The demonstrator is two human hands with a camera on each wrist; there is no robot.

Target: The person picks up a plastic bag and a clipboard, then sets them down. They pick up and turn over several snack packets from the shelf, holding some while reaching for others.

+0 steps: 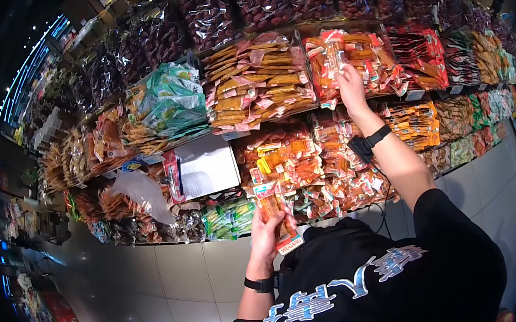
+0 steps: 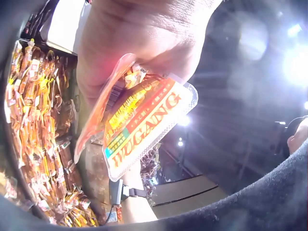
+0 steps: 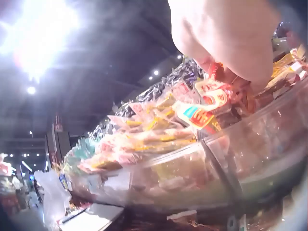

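The left hand [image 1: 265,235] grips several long snack packets [image 1: 271,207] low in front of the body; in the left wrist view the printed end of one packet [image 2: 144,127] shows "WUGANG". The right hand [image 1: 351,85] reaches into the upper-row bin of red and orange packets [image 1: 370,59], its fingers bent at a packet [image 1: 333,47]. In the right wrist view that hand [image 3: 231,38] is over packets [image 3: 197,113] with red, white and teal ends, just behind a clear bin wall; its fingertips are largely hidden there.
Beside the red bin lie yellow-brown packets [image 1: 259,84] and teal packets [image 1: 168,98]. Dark bags [image 1: 209,14] line the back. Below, a white sheet [image 1: 208,167] and a translucent plastic bag [image 1: 144,193] lie near lower bins. Clear dividers [image 3: 219,166] edge the bins.
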